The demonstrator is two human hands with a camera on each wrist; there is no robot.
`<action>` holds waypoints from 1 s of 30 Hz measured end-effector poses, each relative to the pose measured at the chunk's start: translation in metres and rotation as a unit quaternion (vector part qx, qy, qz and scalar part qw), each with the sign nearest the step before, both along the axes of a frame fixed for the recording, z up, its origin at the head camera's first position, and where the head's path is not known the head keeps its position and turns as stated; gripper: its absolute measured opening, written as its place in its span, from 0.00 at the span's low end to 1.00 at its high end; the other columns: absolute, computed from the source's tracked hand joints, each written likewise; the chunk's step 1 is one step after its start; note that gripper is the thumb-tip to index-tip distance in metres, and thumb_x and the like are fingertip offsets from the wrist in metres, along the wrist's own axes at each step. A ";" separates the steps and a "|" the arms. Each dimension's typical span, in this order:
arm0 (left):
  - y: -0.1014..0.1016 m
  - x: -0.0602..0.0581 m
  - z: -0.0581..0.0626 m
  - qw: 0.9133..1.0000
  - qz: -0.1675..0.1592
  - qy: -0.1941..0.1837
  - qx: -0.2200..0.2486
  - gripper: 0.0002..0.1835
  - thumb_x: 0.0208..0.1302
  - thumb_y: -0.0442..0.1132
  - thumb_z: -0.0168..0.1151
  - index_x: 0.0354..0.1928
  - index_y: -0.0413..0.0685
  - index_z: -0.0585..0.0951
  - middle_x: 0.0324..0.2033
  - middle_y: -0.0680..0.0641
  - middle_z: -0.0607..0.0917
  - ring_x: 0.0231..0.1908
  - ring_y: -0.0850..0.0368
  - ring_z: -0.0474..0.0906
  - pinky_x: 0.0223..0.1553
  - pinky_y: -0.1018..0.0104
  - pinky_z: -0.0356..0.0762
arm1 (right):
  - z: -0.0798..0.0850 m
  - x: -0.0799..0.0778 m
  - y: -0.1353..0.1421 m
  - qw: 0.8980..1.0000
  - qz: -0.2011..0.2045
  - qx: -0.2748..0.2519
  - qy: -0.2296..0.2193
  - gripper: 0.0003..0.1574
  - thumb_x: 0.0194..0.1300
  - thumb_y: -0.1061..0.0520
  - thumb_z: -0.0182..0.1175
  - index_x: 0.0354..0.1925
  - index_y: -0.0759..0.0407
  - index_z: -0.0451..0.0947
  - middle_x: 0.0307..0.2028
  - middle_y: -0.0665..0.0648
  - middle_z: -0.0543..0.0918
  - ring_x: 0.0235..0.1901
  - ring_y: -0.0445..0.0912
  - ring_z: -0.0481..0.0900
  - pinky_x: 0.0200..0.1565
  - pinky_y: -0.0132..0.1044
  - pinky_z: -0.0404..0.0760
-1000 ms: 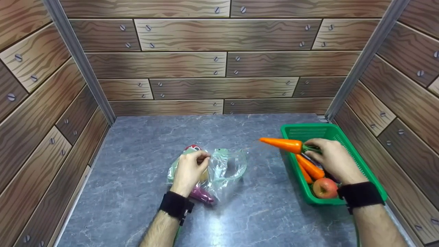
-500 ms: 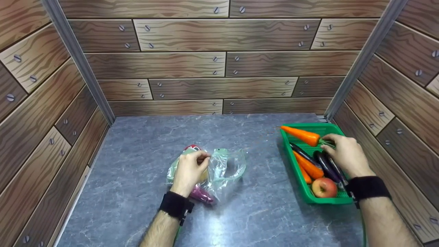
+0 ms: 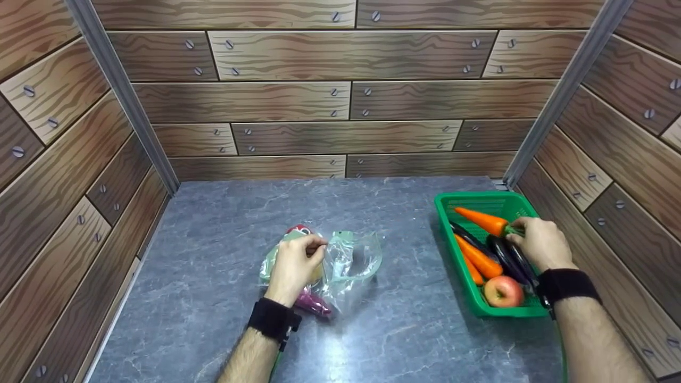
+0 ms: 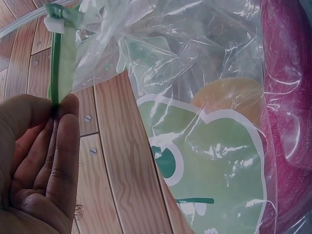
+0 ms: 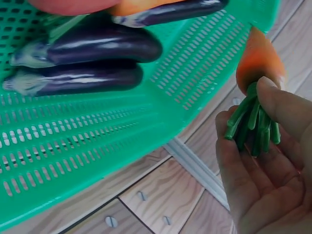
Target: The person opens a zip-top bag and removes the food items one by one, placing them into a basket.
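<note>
My left hand (image 3: 294, 266) pinches the green zip edge of a clear plastic bag (image 3: 346, 266), whose mouth gapes toward the right. In the left wrist view the bag (image 4: 209, 161) shows a printed green cartoon face, with a dark pink item (image 4: 287, 117) and a round yellowish thing (image 4: 231, 95) behind the film; their kinds are unclear. Over the green basket (image 3: 479, 306), my right hand (image 3: 542, 242) grips a carrot (image 3: 481, 221) by its green stalks, the tip pointing left and away. In the right wrist view the carrot (image 5: 258, 63) is seen end-on.
Inside the basket lie more carrots (image 3: 481, 258), several dark eggplants (image 3: 503, 255) and a red-yellow apple (image 3: 504, 291). The basket stands against the right wood-patterned wall (image 3: 612, 213). A grey marbled tabletop (image 3: 213, 223) runs to the back wall.
My right hand has carried the carrot from left of the basket's rim rightward over the basket, then slightly down. The left hand and the bag have stayed in place.
</note>
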State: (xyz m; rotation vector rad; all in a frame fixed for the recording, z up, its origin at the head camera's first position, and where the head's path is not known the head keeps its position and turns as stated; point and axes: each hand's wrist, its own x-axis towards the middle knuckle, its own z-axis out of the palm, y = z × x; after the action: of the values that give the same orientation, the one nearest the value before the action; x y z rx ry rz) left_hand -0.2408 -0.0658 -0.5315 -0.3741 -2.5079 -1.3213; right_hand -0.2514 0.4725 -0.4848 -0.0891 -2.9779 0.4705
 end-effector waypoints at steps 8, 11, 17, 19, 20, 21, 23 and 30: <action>0.000 0.000 0.001 1.000 0.000 0.004 -0.003 0.06 0.77 0.31 0.75 0.49 0.42 0.97 0.41 0.44 1.00 0.42 0.53 0.98 0.49 0.58 0.99 | -0.009 -0.003 0.010 0.999 -0.014 0.009 -0.051 0.23 0.82 0.57 0.72 0.63 0.74 0.87 0.61 0.84 0.89 0.57 0.83 0.87 0.58 0.82 0.85; 0.000 0.001 0.001 1.000 -0.001 0.006 -0.003 0.06 0.77 0.31 0.75 0.49 0.41 0.97 0.41 0.44 1.00 0.41 0.53 0.98 0.48 0.58 0.99 | -0.011 -0.003 0.012 0.997 -0.018 0.012 -0.072 0.24 0.82 0.56 0.74 0.63 0.75 0.86 0.61 0.84 0.88 0.58 0.84 0.87 0.59 0.81 0.85; 0.000 0.001 0.001 1.000 -0.001 0.005 -0.002 0.06 0.77 0.30 0.75 0.49 0.41 0.97 0.41 0.44 1.00 0.41 0.53 0.97 0.48 0.60 0.99 | -0.015 -0.003 0.015 0.995 -0.018 0.014 -0.093 0.26 0.82 0.56 0.75 0.64 0.77 0.85 0.61 0.86 0.87 0.57 0.84 0.86 0.59 0.80 0.87; -0.001 0.001 0.000 1.000 -0.001 0.003 -0.002 0.06 0.77 0.30 0.75 0.49 0.41 0.97 0.41 0.44 1.00 0.41 0.53 0.97 0.48 0.60 0.99 | -0.017 -0.002 0.016 0.995 -0.017 0.014 -0.098 0.27 0.82 0.56 0.74 0.65 0.78 0.84 0.62 0.86 0.87 0.58 0.84 0.86 0.59 0.80 0.87; -0.001 0.001 0.000 1.000 -0.001 0.002 -0.001 0.06 0.78 0.31 0.75 0.49 0.41 0.96 0.41 0.45 0.99 0.41 0.53 0.97 0.48 0.60 0.99 | -0.017 -0.002 0.017 0.995 -0.018 0.013 -0.101 0.28 0.82 0.56 0.74 0.65 0.78 0.84 0.62 0.86 0.86 0.58 0.84 0.86 0.60 0.80 0.87; -0.001 0.001 0.000 1.000 -0.001 0.000 -0.001 0.06 0.78 0.31 0.75 0.49 0.41 0.96 0.41 0.45 0.99 0.41 0.54 0.97 0.47 0.60 0.98 | -0.018 -0.001 0.017 0.994 -0.017 0.012 -0.103 0.28 0.83 0.56 0.74 0.66 0.79 0.83 0.63 0.87 0.86 0.59 0.84 0.86 0.60 0.80 0.87; -0.001 0.001 0.000 1.000 0.000 0.000 -0.002 0.06 0.78 0.31 0.74 0.49 0.41 0.96 0.41 0.45 0.99 0.41 0.54 0.97 0.47 0.60 0.98 | -0.019 -0.001 0.018 0.994 -0.018 0.010 -0.106 0.29 0.83 0.56 0.73 0.67 0.79 0.82 0.64 0.87 0.85 0.60 0.85 0.85 0.61 0.80 0.87; -0.001 0.001 0.000 1.000 0.000 0.001 -0.004 0.06 0.78 0.31 0.75 0.49 0.42 0.97 0.41 0.45 1.00 0.41 0.54 0.97 0.48 0.60 0.98 | -0.021 0.001 0.020 0.994 -0.013 0.005 -0.113 0.30 0.82 0.55 0.74 0.67 0.79 0.83 0.64 0.86 0.86 0.61 0.84 0.84 0.63 0.80 0.86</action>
State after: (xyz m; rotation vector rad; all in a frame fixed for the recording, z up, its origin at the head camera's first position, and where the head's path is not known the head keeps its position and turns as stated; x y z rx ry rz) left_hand -0.2397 -0.0670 -0.5313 -0.3764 -2.5114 -1.3115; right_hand -0.2502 0.4922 -0.5054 -0.1923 -3.1950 0.4702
